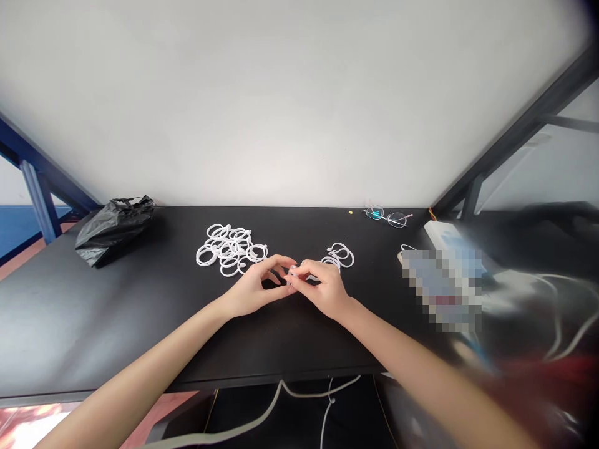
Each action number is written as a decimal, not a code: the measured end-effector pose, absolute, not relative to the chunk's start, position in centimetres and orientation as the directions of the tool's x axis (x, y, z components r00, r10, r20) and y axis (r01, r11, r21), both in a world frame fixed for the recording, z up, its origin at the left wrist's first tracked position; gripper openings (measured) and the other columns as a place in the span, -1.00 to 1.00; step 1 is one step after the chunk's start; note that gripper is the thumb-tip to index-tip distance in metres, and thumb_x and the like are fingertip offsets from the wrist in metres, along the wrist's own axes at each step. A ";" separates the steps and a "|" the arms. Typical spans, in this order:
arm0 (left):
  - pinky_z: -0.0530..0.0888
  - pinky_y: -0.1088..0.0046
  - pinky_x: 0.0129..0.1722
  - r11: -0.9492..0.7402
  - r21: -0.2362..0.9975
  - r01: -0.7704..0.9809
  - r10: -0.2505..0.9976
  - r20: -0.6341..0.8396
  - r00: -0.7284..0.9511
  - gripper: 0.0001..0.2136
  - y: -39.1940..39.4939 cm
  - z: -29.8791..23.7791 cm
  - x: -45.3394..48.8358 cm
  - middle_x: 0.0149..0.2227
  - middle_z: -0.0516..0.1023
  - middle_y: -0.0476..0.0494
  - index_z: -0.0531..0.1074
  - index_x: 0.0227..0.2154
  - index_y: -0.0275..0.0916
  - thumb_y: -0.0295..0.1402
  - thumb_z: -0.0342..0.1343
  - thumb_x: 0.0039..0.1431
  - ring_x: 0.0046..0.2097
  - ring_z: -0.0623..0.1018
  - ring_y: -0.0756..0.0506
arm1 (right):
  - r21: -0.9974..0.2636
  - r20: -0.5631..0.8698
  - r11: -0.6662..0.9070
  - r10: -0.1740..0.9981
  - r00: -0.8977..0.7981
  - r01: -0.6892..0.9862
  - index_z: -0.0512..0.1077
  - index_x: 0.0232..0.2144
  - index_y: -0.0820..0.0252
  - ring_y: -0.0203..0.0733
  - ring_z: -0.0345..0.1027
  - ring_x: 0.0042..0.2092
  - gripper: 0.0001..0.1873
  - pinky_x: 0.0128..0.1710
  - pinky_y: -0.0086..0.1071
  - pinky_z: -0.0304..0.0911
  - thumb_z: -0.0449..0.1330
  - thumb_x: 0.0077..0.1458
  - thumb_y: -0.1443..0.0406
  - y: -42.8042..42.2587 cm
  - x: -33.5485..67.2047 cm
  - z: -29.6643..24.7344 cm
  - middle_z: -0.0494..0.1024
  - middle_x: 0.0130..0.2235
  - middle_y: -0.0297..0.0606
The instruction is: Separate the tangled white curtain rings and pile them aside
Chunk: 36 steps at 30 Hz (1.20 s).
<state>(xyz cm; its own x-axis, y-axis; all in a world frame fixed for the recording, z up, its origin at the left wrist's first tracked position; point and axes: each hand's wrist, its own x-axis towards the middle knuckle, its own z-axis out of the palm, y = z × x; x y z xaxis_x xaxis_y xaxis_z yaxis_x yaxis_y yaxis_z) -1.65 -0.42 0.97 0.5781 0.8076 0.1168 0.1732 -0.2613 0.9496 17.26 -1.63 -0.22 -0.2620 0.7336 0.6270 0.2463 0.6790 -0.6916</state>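
Observation:
My left hand (pixel 262 284) and my right hand (pixel 326 288) meet over the middle of the black table. Fingertips of both are pinched on a small white plastic ring (pixel 291 274), which looks like a curtain ring and is mostly covered by the fingers. Just beyond my left hand lies a loose heap of white curtain rings (pixel 229 246), several overlapping, with small knobs on them. A smaller group of the same rings (pixel 342 252) rests behind my right hand and is partly hidden by it.
A crumpled black plastic bag (pixel 115 231) stands at the left. Wire-framed glasses (pixel 386 217) lie at the back right, near a tiny yellow bit (pixel 350 212). Further right are a blurred-out phone-like object (pixel 435 293), a white power strip (pixel 442 237) and cables. Another cable (pixel 262 416) hangs below the front edge.

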 end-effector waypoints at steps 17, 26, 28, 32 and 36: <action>0.42 0.45 -0.25 -0.233 0.950 0.210 0.803 0.066 0.592 -0.69 -0.3 0.9 -2.0 -0.31 0.47 -0.07 0.47 -0.14 -0.29 -0.14 0.16 0.20 -0.30 0.43 -0.02 | -0.677 0.536 0.613 0.790 -0.298 0.408 0.08 -0.55 0.15 -0.42 -0.04 -0.59 -0.63 -0.56 -0.45 -0.02 0.03 0.30 0.26 -1.6 17.8 0.2 0.09 -0.60 -0.49; 0.46 0.42 -0.20 -0.166 0.973 0.160 0.773 0.027 0.633 -0.67 -0.2 0.9 -2.2 -0.28 0.53 -0.12 0.50 -0.13 -0.32 -0.16 0.20 0.17 -0.27 0.49 -0.04 | -0.715 0.475 0.598 0.795 -0.377 0.362 0.00 -0.53 0.13 -0.40 -0.08 -0.58 -0.62 -0.56 -0.44 -0.06 -0.05 0.34 0.24 -1.5 18.2 0.1 0.03 -0.59 -0.50; 0.47 0.41 -0.20 -0.153 0.976 0.157 0.773 0.019 0.635 -0.67 -0.2 0.9 -2.3 -0.27 0.54 -0.13 0.50 -0.12 -0.32 -0.17 0.20 0.17 -0.26 0.50 -0.05 | -0.724 0.458 0.589 0.800 -0.388 0.359 -0.01 -0.54 0.13 -0.40 -0.09 -0.57 -0.62 -0.56 -0.44 -0.06 -0.06 0.34 0.23 -1.5 18.2 0.1 0.02 -0.59 -0.49; 0.49 0.38 -0.15 -0.099 0.987 0.125 0.765 -0.005 0.644 -0.67 -0.3 0.8 -2.2 -0.25 0.57 -0.13 0.52 -0.11 -0.29 -0.18 0.22 0.15 -0.24 0.52 -0.07 | -0.736 0.425 0.572 0.806 -0.412 0.362 -0.02 -0.53 0.12 -0.38 -0.08 -0.56 -0.62 -0.55 -0.43 -0.05 -0.08 0.35 0.21 -1.5 18.2 0.3 0.03 -0.58 -0.48; 0.49 0.42 -0.21 -0.072 0.991 0.112 0.765 -0.017 0.643 -0.69 -0.3 0.7 -2.3 -0.29 0.57 -0.11 0.56 -0.15 -0.29 -0.19 0.23 0.15 -0.27 0.51 -0.06 | -0.743 0.413 0.566 0.807 -0.422 0.357 -0.03 -0.52 0.11 -0.38 -0.07 -0.56 -0.62 -0.56 -0.43 -0.04 -0.11 0.36 0.19 -1.6 18.2 0.4 0.03 -0.58 -0.48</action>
<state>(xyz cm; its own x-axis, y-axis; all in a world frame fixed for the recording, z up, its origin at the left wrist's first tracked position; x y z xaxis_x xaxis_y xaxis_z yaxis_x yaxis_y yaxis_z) -2.27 -0.31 0.74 0.6433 0.7654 -0.0166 0.1117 -0.0724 0.9911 18.19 -1.60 0.42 -0.4215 0.8073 0.4130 0.3574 0.5664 -0.7426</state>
